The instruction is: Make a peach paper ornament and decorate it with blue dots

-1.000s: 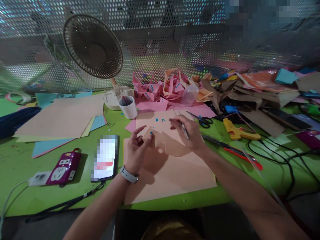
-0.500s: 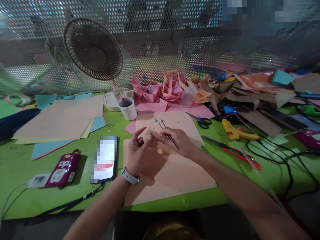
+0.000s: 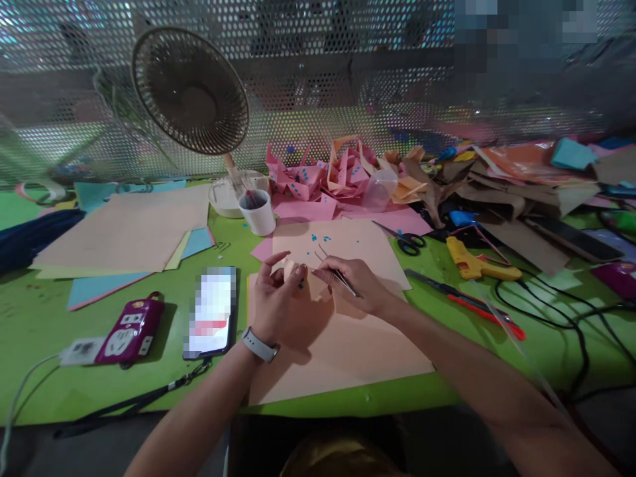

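The left hand pinches a small peach-coloured paper piece; the right hand grips slim silver metal tweezers, tiny blue bits lying beyond that grip.

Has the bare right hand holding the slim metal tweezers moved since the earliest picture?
Yes: against the black-handled metal scissors, the bare right hand has shifted left and slightly down in the view, closer to the bare left hand.
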